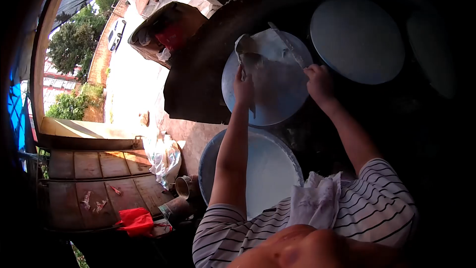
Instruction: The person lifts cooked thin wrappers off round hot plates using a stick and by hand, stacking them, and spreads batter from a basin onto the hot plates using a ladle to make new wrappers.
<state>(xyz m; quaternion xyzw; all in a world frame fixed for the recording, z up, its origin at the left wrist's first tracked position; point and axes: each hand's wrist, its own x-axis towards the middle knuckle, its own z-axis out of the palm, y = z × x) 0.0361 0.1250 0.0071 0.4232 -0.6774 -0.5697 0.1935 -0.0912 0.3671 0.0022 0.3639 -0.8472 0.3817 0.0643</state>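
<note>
Left hand (243, 88) — fingers clamped on the edge of a thin, limp, greyish-white sheet (249, 44), which stands raised over the left and far part of the disc beneath.

Right hand (320, 84) — fingers closed round the near end of a long, narrow, pale stick (289, 44), slanting from the disc's right edge to just past its far edge.

Round, pale blue-grey, flat disc (277, 101): under both the sheet and the stick; left hand above its left edge, right hand at its right edge.

Second round, pale grey disc (357, 39): to the right, near the first. A third, dim, shape lies farther right, too dark to identify.

Large, round, pale-rimmed tub (296, 161) of white contents: just beside the first disc's near edge, partly behind the left forearm.

Brown, panelled table (84, 166): well left; crumpled bright red bag (136, 222) at its near right corner.
</note>
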